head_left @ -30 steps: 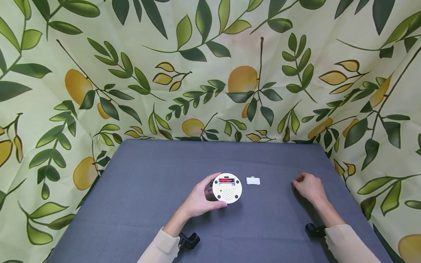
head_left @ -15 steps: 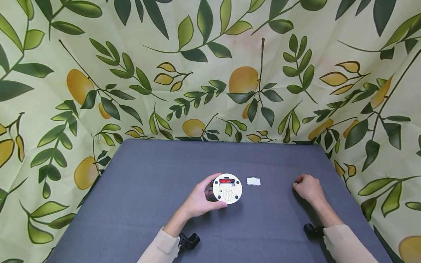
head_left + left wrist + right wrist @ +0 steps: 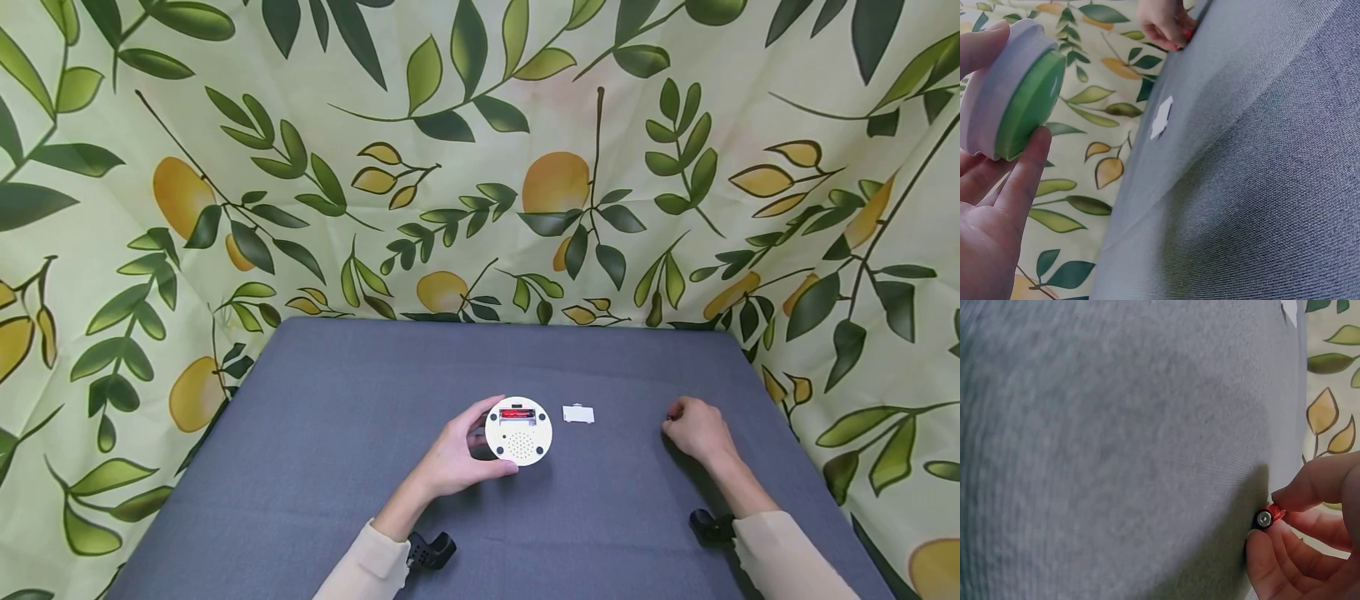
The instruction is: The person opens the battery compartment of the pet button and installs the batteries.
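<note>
My left hand (image 3: pixel 450 454) grips a round white device (image 3: pixel 519 442) by its edge, thumb below and fingers above. Its underside shows small holes, dark feet and an uncovered battery compartment (image 3: pixel 517 418) with a red battery (image 3: pixel 516 412) lying along the upper side. From the left wrist, the device's other side shows a green dome (image 3: pixel 1034 106). At the right, my right hand (image 3: pixel 701 429) pinches another red battery (image 3: pixel 1264 517) low over the table, its black-rimmed metal end showing in the right wrist view. The hand mostly hides this battery from the head camera.
A small white battery cover (image 3: pixel 578 413) lies on the grey-blue table (image 3: pixel 360 375), between the device and my right hand. Behind and beside the table hangs a leaf-and-fruit patterned cloth (image 3: pixel 480 167). Black camera mounts (image 3: pixel 432 552) sit at both wrists.
My right hand has shifted and turned slightly, ending a little further left; the red at its fingertips has gone from the head view. The left hand and device have stayed put.
</note>
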The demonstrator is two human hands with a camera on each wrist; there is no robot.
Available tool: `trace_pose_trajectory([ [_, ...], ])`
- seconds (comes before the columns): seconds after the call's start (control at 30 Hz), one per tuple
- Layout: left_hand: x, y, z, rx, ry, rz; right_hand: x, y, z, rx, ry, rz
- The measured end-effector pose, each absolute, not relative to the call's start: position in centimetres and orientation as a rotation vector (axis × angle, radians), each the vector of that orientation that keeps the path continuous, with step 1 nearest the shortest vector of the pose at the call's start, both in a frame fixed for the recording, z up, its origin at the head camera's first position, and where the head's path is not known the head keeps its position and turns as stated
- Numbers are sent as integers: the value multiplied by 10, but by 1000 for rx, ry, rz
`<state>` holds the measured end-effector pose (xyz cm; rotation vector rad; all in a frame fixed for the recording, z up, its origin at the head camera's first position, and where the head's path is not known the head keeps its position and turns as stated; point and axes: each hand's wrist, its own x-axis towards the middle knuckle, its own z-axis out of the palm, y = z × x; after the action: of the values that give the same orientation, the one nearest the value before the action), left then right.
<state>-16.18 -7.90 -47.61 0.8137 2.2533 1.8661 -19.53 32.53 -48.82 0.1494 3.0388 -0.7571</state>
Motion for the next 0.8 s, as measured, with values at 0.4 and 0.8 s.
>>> trace_pose_trajectory([
  [0.4, -161, -79, -477, 800, 2261, 1847, -192, 307, -491, 4, 3090, -847],
  [0.8, -161, -78, -476, 801, 2254, 1827, -190, 284, -483, -193, 3123, -950],
])
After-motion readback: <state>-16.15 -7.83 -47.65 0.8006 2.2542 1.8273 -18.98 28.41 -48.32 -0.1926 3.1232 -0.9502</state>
